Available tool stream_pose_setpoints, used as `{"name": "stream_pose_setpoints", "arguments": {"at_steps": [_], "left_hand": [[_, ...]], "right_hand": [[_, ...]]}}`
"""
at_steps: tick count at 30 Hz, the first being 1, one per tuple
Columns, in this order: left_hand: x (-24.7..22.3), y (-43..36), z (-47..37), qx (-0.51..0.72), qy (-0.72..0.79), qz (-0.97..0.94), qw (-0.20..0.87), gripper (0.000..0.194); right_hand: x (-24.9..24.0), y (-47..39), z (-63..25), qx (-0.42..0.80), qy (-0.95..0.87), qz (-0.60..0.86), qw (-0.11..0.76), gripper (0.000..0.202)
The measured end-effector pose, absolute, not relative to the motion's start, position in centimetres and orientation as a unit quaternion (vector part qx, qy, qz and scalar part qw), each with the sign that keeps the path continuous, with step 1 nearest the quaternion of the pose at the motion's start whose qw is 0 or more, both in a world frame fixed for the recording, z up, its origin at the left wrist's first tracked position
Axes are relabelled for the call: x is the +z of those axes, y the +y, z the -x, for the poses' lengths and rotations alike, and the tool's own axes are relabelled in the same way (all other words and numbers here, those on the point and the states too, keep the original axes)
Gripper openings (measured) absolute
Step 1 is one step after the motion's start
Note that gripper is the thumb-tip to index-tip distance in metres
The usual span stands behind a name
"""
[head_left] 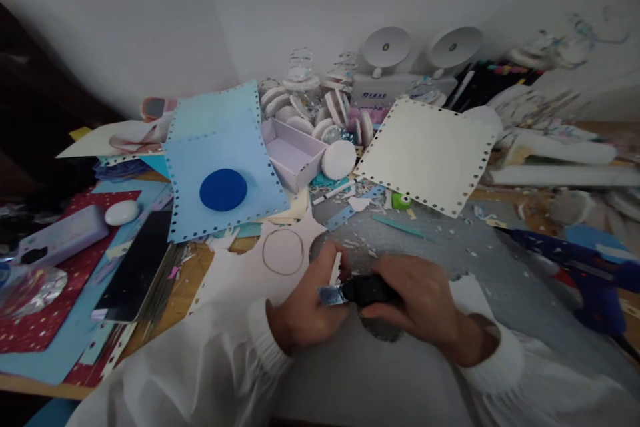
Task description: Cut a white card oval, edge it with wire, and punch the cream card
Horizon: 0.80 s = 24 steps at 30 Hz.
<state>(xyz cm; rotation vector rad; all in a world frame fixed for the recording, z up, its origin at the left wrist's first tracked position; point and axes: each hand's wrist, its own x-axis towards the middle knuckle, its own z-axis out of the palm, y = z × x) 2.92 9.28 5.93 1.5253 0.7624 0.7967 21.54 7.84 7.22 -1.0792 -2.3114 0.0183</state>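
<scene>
My left hand (pixel 317 303) is closed around a small white strip (pixel 336 269), which sticks up between thumb and fingers. Wrapped round the black handle of a utility knife (pixel 373 289) is my right hand (pixel 417 297). The knife's metal blade points left and lies over the fingers of my left hand; whether it touches the strip, I cannot tell. Beyond my left hand lies a cut white sheet (pixel 245 267), with a thin round outline (pixel 283 252) on it. Part of a dark round shape shows below the knife.
A grey cutting mat (pixel 465 260) with paper scraps lies under my hands. At right rests a blue glue gun (pixel 575 263). Behind are a blue sheet with a dark blue disc (pixel 223 189), a lilac box (pixel 295 153), white discs and a cream sheet (pixel 425 153). A phone (pixel 135 267) lies left.
</scene>
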Motion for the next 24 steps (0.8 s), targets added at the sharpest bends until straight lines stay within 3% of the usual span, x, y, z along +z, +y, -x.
{"name": "stream_pose_setpoints", "arguments": {"at_steps": [8, 15, 24], "left_hand": [[6.7, 9.3, -2.8, 0.364, 0.282, -0.611, 0.644, 0.027], [7.6, 9.3, -2.6, 0.313, 0.27, -0.627, 0.66, 0.018], [8.0, 9.6, -2.3, 0.333, 0.236, -0.626, 0.664, 0.028]], "right_hand": [[7.2, 8.0, -21.3, -0.005, -0.865, 0.405, 0.297, 0.054], [7.2, 7.7, -21.1, -0.015, -0.866, 0.408, 0.287, 0.056], [7.2, 7.8, -21.6, -0.029, -0.864, 0.413, 0.287, 0.055]]}}
